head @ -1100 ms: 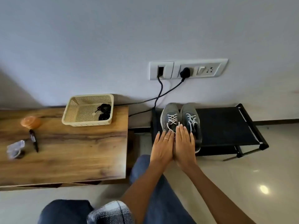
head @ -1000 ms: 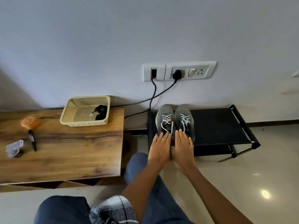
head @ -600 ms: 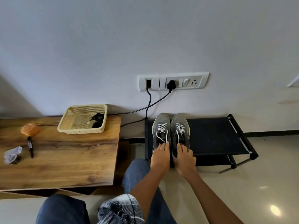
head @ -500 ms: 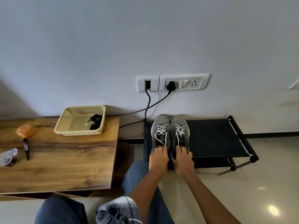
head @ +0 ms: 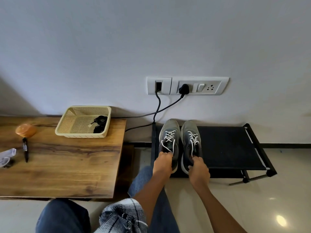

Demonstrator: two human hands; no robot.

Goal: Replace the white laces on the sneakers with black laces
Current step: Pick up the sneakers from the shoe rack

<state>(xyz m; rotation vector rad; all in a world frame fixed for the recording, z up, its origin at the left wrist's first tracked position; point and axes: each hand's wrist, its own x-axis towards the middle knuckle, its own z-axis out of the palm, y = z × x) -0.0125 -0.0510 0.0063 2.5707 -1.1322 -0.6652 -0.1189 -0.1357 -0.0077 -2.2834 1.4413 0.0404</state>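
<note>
Two grey sneakers with white laces stand side by side on the left end of a black shoe rack (head: 227, 145). My left hand (head: 162, 163) grips the heel of the left sneaker (head: 169, 132), fingers curled into its opening. My right hand (head: 198, 169) grips the heel of the right sneaker (head: 190, 133) the same way. Black laces (head: 99, 123) lie bundled in a beige plastic basket (head: 67, 121) on the wooden table (head: 67, 162) to the left.
An orange round object (head: 25, 130), a black pen (head: 25, 149) and a clear plastic piece (head: 6, 156) lie at the table's left. Two black cables (head: 158, 105) hang from a wall socket plate (head: 187, 85) behind the sneakers. My knees are at the bottom.
My hands slid back from lying flat on the sneakers' tops to their heels, and the fingers curled round the heel openings. The camera view shifted slightly.
</note>
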